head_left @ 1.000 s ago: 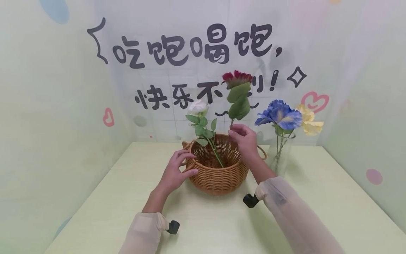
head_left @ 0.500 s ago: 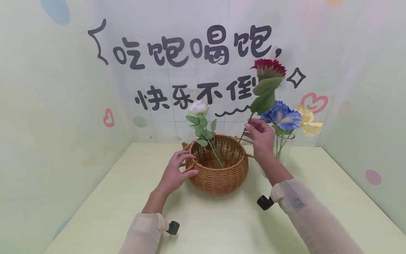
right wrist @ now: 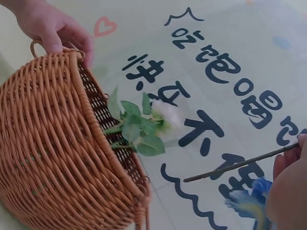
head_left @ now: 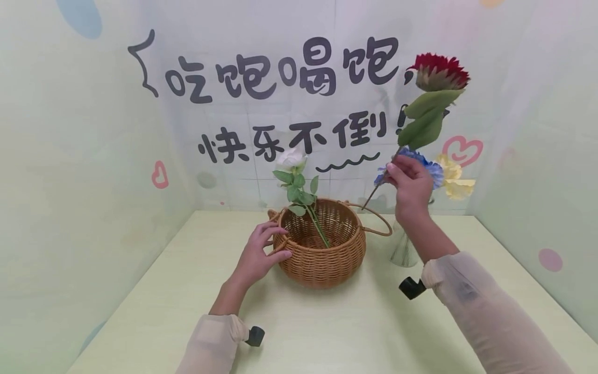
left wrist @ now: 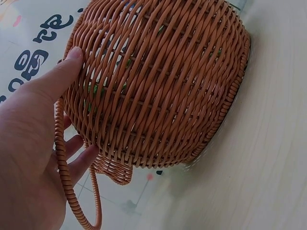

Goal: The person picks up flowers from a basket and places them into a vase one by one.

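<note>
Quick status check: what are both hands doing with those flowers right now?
Left hand grips the wicker basket at its handle. Right hand pinches the red flower stem, held over the glass vase. White flower sits in basket.

Bright, even, soft light; faint shadows; sharp head view, slightly soft wrist close-ups.

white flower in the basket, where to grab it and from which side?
Pinch the bare stem just under the leaves of the white flower, probably from above and the right. It leans left out of the basket, and the left hand holds the left rim, so that side is crowded. The bloom looks too soft to grip.
</note>
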{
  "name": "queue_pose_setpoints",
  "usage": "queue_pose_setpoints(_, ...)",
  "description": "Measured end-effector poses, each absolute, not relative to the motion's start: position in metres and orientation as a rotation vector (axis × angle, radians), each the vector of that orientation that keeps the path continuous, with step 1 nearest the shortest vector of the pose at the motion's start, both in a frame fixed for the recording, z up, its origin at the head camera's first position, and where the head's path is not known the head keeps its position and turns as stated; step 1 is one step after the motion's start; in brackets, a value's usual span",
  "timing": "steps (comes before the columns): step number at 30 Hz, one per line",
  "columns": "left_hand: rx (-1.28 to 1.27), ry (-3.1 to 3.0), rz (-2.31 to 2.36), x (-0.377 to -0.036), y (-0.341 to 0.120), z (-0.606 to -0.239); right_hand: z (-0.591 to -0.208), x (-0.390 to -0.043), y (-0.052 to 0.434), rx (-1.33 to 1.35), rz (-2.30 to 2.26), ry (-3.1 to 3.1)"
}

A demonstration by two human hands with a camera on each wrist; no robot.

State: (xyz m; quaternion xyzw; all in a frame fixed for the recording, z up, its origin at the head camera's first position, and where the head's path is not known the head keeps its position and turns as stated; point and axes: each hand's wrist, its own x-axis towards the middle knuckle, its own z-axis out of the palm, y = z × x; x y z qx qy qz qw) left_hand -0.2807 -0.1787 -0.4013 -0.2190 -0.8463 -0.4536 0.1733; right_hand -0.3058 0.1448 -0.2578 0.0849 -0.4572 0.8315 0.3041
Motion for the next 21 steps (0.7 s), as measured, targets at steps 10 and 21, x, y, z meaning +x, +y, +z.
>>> queue_pose_setpoints(10,-0.63,-2.392,-1.28,-0.28,-0.179,-0.402,-0.237,-0.295,0.186,0.093,2.147,-1.23)
queue_pose_setpoints(21,-0.64,-2.387,-1.271,-0.281,-0.179,-0.401,-0.234,-0.293,0.226,0.066,2.17,-1.069)
